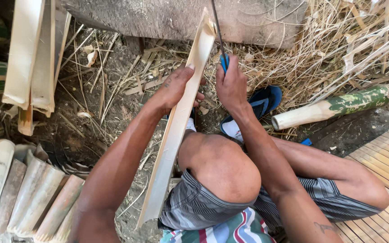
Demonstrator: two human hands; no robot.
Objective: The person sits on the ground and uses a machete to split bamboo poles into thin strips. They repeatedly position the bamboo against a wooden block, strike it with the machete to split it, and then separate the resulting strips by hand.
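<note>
Gripping pale bamboo slat (176, 121) mid-frame, left hand (178, 87) wraps it; right hand (231, 86) fist-closed on blue-handled blade (219, 38) (top center).

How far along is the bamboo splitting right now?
Done: split slats lean at upper left and curved pieces lie at lower left. In hand: the left hand steadies a long slat while the right hand holds a blue-handled blade at its top end. Left: a whole green bamboo section lies uncut.

Grey striped shorts (194, 204), blue flip-flop (253, 110), bare arms.
</note>
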